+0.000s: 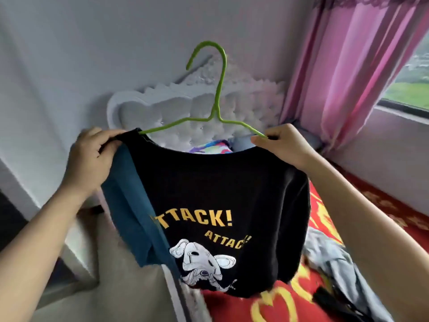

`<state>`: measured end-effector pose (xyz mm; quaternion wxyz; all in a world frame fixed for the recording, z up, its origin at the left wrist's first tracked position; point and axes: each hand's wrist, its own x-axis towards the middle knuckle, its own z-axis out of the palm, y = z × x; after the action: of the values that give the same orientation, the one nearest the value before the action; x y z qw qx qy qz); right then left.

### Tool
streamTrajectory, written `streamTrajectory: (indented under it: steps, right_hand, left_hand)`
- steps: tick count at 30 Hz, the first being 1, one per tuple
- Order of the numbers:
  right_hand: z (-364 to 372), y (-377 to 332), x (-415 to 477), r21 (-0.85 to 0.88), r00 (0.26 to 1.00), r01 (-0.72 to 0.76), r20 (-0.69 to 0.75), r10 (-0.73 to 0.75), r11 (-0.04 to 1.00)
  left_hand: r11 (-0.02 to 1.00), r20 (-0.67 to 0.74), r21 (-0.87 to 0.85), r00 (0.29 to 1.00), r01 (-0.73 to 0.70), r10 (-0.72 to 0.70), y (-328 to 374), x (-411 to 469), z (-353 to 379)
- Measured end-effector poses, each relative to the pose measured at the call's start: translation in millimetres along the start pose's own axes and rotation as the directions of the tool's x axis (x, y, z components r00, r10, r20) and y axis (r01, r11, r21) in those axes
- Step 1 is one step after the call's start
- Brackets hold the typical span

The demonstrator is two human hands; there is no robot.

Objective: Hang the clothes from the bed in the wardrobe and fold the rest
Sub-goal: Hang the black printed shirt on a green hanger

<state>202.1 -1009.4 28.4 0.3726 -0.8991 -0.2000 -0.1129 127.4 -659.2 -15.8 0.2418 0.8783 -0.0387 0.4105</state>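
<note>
A black T-shirt point(220, 191) with a teal sleeve and yellow "ATTACK!" print hangs in the air above the bed. A green wire hanger point(217, 98) sits inside its neck, hook pointing up. My left hand point(92, 156) grips the shirt's left shoulder over the hanger's end. My right hand point(283, 145) pinches the right shoulder together with the hanger's right tip. The shirt's lower hem droops toward the red bedspread point(325, 219).
A grey garment point(334, 259) and a dark item point(325, 296) lie on the bed at lower right. A colourful cloth point(211, 146) lies by the white tufted headboard point(181, 108). Pink curtains point(343, 66) and a window are at right, a wall at left.
</note>
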Motion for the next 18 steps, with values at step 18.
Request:
streamTrajectory:
  steps: [18]
  right_hand:
    - [242.5, -239.3, 19.0, 0.327, 0.711, 0.438, 0.444, -0.545, 0.838]
  left_hand:
    - [0.779, -0.476, 0.354, 0.817, 0.517, -0.326, -85.4, -175.8, -281.5]
